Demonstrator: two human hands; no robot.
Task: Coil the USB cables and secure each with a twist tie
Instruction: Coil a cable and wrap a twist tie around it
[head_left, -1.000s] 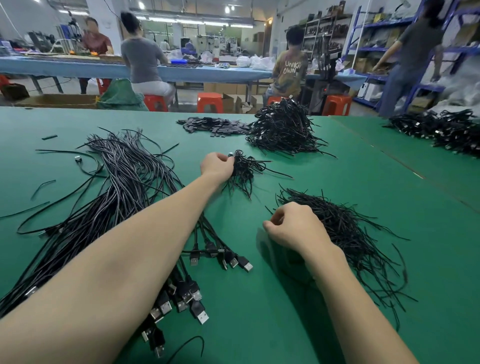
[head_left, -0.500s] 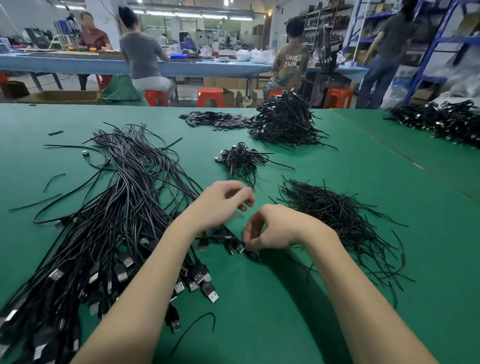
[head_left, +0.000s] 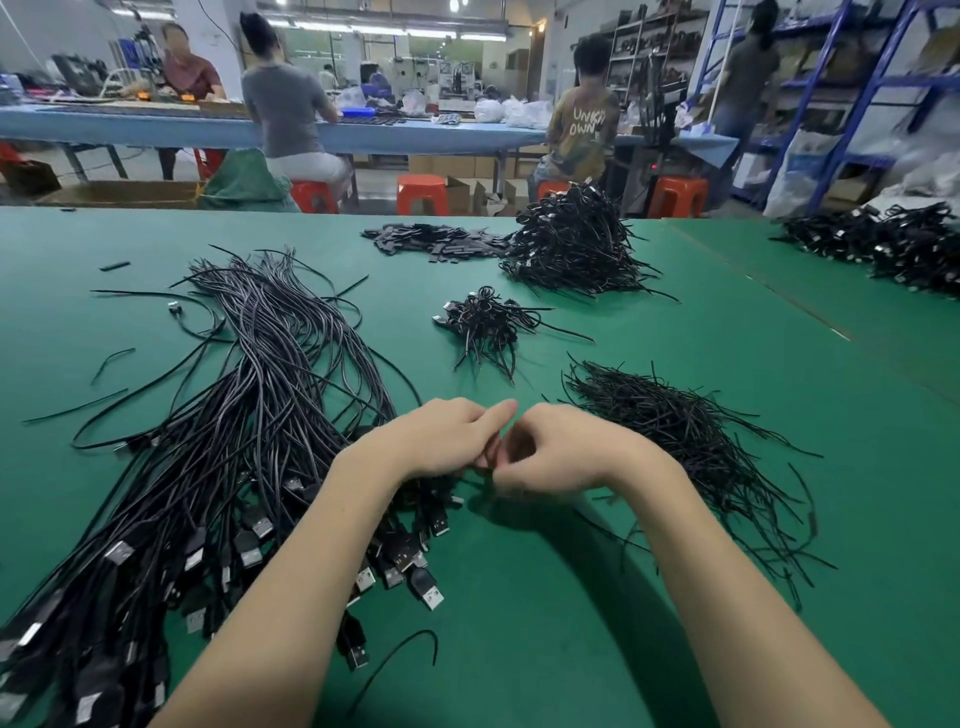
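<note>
The left hand (head_left: 441, 441) and right hand (head_left: 556, 452) meet knuckle to knuckle just above the counter (head_left: 675, 322), at the plug end of the loose cables (head_left: 249, 405). Both have their fingers curled inward toward each other. Something thin and dark seems to sit between the fingertips, but the blur there hides whether it is a cable, a tie, or both, so what either hand holds cannot be told.

The layout looks arranged for reach. The uncoiled cables lie in a long sheaf to the left, plugs toward the person, so that one can be drawn out by its plug. The ties (head_left: 691, 436) lie in a loose heap just right of the right hand, close enough to pick from without stretching. Finished bundles go forward, out of the way: a small pile (head_left: 483, 322) just beyond the hands and a large pile (head_left: 571, 244) farther back, with flat dark pieces (head_left: 431, 241) beside it.

Judging by the thick sheaf remaining, much of the work is left; the step in hand is probably starting a fresh cable.
</note>
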